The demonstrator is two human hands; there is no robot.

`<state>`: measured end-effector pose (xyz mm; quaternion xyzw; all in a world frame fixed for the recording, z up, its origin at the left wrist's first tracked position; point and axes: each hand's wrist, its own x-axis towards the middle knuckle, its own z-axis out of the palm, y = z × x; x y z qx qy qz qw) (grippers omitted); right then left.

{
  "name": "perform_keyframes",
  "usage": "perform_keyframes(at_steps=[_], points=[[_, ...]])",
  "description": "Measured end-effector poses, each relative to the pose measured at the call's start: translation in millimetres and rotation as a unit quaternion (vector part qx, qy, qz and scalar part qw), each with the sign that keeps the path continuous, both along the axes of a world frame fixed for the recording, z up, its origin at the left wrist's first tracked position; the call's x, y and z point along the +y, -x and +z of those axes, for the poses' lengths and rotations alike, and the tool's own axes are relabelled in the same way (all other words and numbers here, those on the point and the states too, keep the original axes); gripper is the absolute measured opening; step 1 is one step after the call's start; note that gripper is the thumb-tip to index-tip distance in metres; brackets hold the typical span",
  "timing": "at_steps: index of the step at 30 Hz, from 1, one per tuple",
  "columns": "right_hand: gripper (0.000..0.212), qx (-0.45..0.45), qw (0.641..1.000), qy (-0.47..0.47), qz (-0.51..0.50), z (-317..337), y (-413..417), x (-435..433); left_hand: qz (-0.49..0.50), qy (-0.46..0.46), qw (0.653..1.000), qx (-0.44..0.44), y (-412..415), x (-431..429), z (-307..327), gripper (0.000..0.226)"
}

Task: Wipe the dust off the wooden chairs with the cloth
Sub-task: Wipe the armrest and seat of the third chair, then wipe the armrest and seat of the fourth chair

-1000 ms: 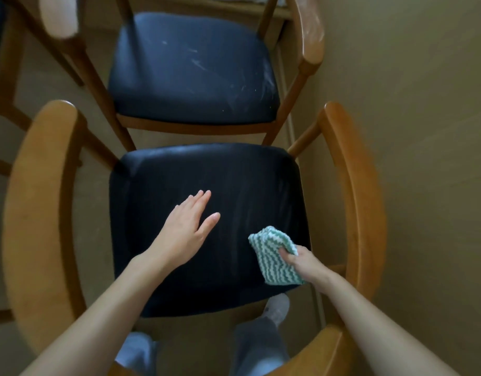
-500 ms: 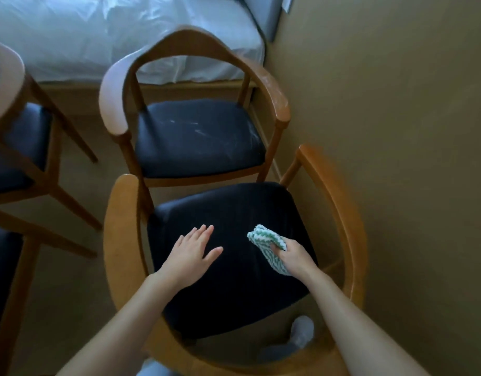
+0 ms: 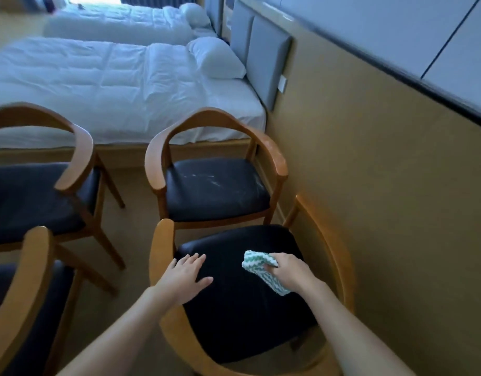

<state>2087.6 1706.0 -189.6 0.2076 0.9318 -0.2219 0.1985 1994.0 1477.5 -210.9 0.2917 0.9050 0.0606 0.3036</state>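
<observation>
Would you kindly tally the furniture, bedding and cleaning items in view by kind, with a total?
wooden chairs: 4
beds: 2
pillows: 2
cloth: 1
Total: 9

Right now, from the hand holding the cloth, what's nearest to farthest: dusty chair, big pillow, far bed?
1. Dusty chair, straight ahead of the right hand gripping the cloth.
2. Big pillow, on the near bed behind it.
3. Far bed, at the very back.
</observation>
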Motion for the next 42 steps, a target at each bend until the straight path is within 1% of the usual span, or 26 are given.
perform_keyframes(at_steps=[8,12,16,19,22,26,31,37,42], points=[[0.045,0.0,0.995,-0.039,0.093,19.6,25.0,-7.2,0.093,0.009,0.996,0.012,-21.1,-28.7,28.5,0.066],[0.044,0.013,0.99,-0.04,0.133,34.0,42.9,-22.4,0.117,0.012,0.993,0.012,-21.0,-43.9,45.2,0.066],[0.048,0.021,0.987,-0.05,0.151,44.0,62.1,-44.0,0.138,0.003,0.99,0.027,-6.5,-66.6,53.7,0.067],[0.043,0.032,0.986,-0.052,0.155,47.5,79.3,-66.1,0.146,-0.002,0.988,0.041,10.3,-89.3,57.7,0.067],[0.037,0.046,0.987,-0.044,0.147,50.1,98.1,-93.3,0.148,-0.001,0.988,0.04,31.6,-117.6,56.5,0.067],[0.024,0.063,0.992,-0.002,0.109,49.8,124.5,-134.7,0.127,0.009,0.991,0.041,71.6,-163.6,56.2,0.067],[0.023,0.061,0.996,0.013,0.061,47.1,151.6,-179.6,0.087,0.008,0.995,0.04,120.0,-206.7,63.8,0.067],[0.025,0.057,0.998,0.018,0.011,47.9,168.1,-203.7,0.059,0.003,0.998,0.032,156.9,-221.4,60.9,0.066],[0.022,0.059,0.997,0.039,-0.02,42.4,182.2,-196.3,0.046,-0.003,0.999,0.017,178.1,-209.3,55.4,0.066]])
